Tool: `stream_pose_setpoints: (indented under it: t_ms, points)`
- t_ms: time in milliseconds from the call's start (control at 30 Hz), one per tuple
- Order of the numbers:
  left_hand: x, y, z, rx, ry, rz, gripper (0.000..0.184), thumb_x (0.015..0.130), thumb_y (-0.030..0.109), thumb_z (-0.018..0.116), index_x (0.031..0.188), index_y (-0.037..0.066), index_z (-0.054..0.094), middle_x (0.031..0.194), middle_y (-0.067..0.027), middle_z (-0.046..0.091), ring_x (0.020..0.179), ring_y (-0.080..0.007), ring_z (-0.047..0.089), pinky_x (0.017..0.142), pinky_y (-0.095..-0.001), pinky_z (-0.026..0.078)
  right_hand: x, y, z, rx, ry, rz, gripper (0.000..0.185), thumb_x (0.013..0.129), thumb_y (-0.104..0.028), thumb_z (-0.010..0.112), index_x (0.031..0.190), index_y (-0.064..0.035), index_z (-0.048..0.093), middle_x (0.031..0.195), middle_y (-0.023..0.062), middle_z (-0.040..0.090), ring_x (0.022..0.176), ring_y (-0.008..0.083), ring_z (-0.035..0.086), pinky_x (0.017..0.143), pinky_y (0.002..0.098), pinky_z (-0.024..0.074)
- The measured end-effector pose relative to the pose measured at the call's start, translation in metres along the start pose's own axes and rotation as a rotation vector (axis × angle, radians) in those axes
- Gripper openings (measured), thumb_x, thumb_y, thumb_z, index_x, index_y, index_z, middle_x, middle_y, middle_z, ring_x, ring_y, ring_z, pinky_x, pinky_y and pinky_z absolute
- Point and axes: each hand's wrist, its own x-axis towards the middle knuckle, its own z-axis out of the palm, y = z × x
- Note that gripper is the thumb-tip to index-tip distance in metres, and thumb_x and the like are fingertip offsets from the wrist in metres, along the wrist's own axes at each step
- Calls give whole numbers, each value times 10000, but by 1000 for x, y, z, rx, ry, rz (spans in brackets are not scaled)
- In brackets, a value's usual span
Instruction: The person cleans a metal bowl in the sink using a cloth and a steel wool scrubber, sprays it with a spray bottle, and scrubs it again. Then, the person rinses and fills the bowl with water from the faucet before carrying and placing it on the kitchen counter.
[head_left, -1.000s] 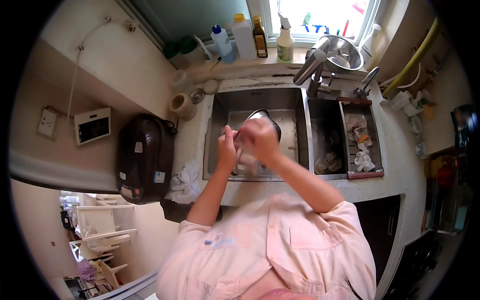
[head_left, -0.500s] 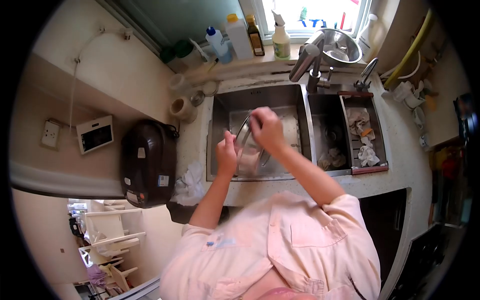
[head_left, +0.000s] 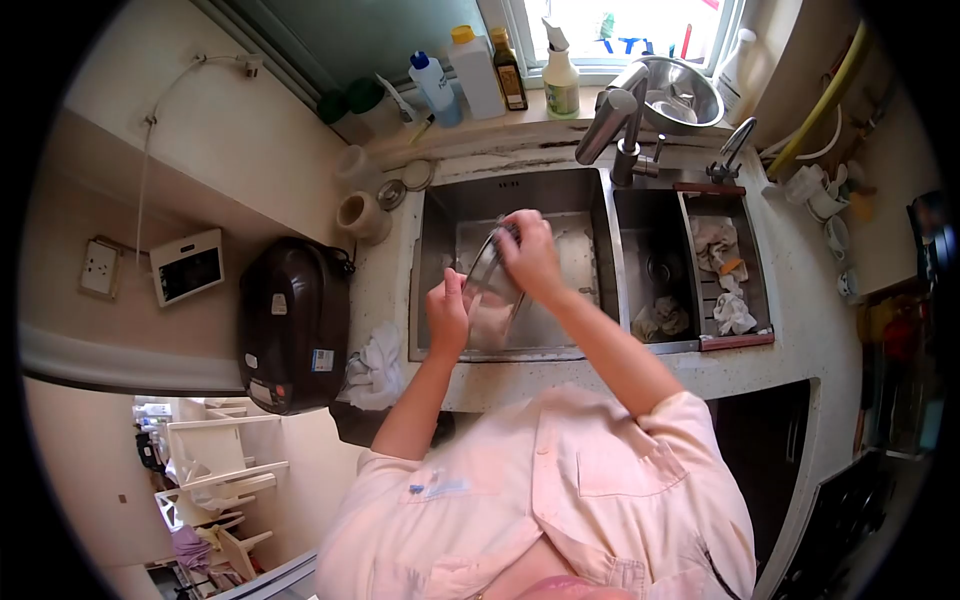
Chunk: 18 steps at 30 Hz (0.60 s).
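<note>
A shiny metal vessel (head_left: 492,312), like a pot or bowl, is held tilted on its side over the large sink basin (head_left: 580,335); its exact kind is hard to tell, and pink reflections show on it. My left hand (head_left: 448,308) grips its left edge, thumb up along the rim. At the upper rim, my right hand (head_left: 530,252) is closed, with fingers bent against the metal. Something small and greyish shows under those fingers, too unclear to name.
A faucet (head_left: 612,125) stands behind the sink. To the right, a narrow basin (head_left: 650,230) and a drain tray (head_left: 718,330) hold crumpled cloths. A dark rice cooker (head_left: 295,325) sits left, near a white cloth (head_left: 375,370). Bottles (head_left: 475,75) line the sill.
Both hands stay on the metal vessel. My right hand has shifted slightly along the rim, and the vessel's tilt differs a little. The view has moved slightly.
</note>
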Motion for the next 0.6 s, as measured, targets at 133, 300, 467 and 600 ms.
stream_pose_setpoints:
  t_ms: [133, 300, 467, 600]
  points:
    - [9, -11, -3, -50, -13, -25, 524, 943, 395, 328, 652, 7, 526, 524, 41, 405, 514, -49, 346, 463, -250, 272, -32, -22, 7, -84, -81, -426, 273, 687, -140, 618, 933, -71, 522, 976, 138, 516, 921, 319, 486, 789, 416, 392]
    - [5, -21, 0, -12, 38, 63, 498, 940, 378, 361, 646, 7, 515, 528, 38, 409, 523, -55, 348, 465, -250, 275, 7, 11, 9, -141, 111, 3, 246, 752, -133, 575, 970, -50, 499, 950, 151, 501, 904, 331, 457, 781, 405, 385]
    - [11, -11, -1, -18, -27, -1, 547, 943, 424, 309, 645, 30, 543, 604, 30, 481, 538, -34, 348, 475, -223, 284, -39, -24, 5, -200, -39, -475, 345, 737, -214, 602, 1037, -77, 503, 1016, 150, 459, 990, 326, 423, 835, 389, 368]
    - [2, -18, -12, -112, -104, -120, 433, 937, 364, 384, 732, 29, 566, 658, 21, 535, 535, -23, 372, 458, -209, 301, 19, 66, 6, 169, -256, 266, 368, 771, -258, 622, 1093, -120, 508, 1033, 104, 480, 977, 252, 468, 785, 336, 420]
